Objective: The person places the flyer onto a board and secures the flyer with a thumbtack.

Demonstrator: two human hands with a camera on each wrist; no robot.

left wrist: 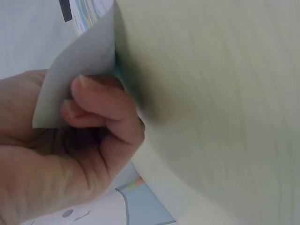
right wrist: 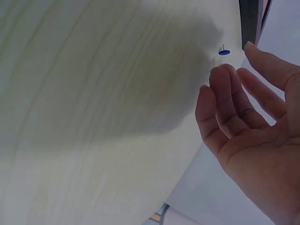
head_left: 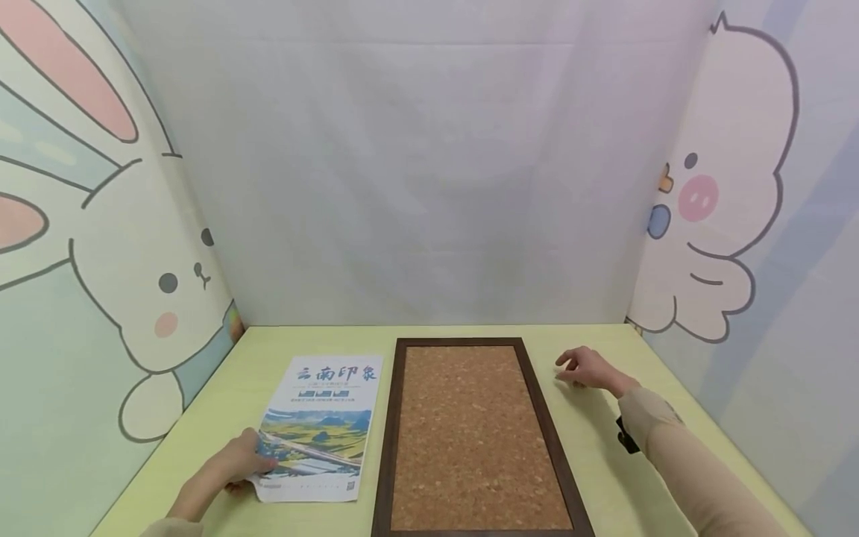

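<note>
A printed poster (head_left: 322,425) with a landscape photo and blue lettering lies on the pale green table, left of a dark-framed cork board (head_left: 473,440). My left hand (head_left: 235,462) pinches the poster's lower-left corner; in the left wrist view the paper corner (left wrist: 70,89) curls up between thumb and curled fingers (left wrist: 93,103). My right hand (head_left: 576,367) hovers over the table just right of the board's far end, fingers relaxed and holding nothing. In the right wrist view a small blue pushpin (right wrist: 224,51) stands on the table just beyond the fingertips (right wrist: 225,75), near the board's corner (right wrist: 248,21).
The table (head_left: 268,343) is walled in by a white back panel and by cartoon panels, a rabbit on the left (head_left: 134,283) and a chick on the right (head_left: 725,201). Bare tabletop lies right of the board.
</note>
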